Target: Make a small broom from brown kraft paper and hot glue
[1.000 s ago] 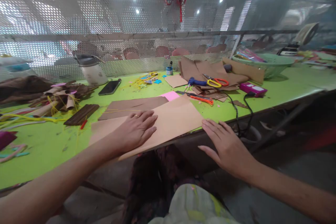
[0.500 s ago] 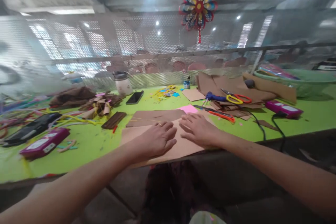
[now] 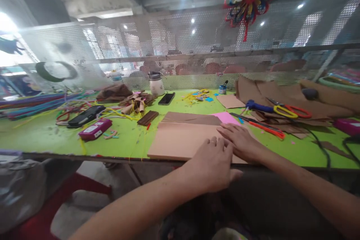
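A sheet of brown craft paper (image 3: 180, 138) lies folded or stacked at the table's front edge, with a darker brown piece (image 3: 191, 118) just behind it. Over its right front part rests my left hand (image 3: 212, 163), a ring on one finger, its fingers bent on the paper and the thumb stretched out apart below the edge. Beside it my right hand (image 3: 242, 140) lies flat on the paper, fingers extended and close to the left fingertips. Pink paper (image 3: 225, 118) shows behind the right hand. Neither hand visibly grips anything.
To the right lie orange-handled scissors (image 3: 267, 129), yellow-and-red-handled scissors (image 3: 292, 111), a blue glue gun (image 3: 257, 106) and brown paper sheets (image 3: 270, 92). Left of the paper are a phone (image 3: 166, 99), a purple box (image 3: 95, 129) and a black case (image 3: 86, 116). A red chair (image 3: 90, 183) stands below left.
My view has turned left. My left hand has slid right and toward the front edge, uncovering the paper's left part. My right hand still lies on the paper.
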The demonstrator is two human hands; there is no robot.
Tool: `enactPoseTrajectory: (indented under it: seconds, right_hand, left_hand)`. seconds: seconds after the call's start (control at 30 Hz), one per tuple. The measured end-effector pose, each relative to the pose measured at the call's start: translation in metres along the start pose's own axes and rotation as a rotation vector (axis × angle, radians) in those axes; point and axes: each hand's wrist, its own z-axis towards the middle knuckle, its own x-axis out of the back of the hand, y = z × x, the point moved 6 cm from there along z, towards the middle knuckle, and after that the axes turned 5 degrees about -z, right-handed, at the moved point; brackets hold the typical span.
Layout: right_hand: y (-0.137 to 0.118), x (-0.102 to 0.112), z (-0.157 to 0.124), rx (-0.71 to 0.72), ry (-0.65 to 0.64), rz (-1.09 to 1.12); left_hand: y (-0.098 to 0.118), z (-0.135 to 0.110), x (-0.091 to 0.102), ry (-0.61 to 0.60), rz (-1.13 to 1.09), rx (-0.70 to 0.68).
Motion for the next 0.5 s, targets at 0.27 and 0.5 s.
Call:
enactPoseTrajectory:
  seconds: [0.27, 0.5]
  right_hand:
    - [0.01, -0.005, 0.006, -0.075, -0.031, -0.074]
    - [0.01, 0.007, 0.012, -0.187, -0.037, -0.152]
  left_hand:
    - [-0.022, 0.001, -0.013, -0.046, -0.08, -0.014]
    - [-0.041, 0.013, -0.028, 0.019, -0.173, 0.139]
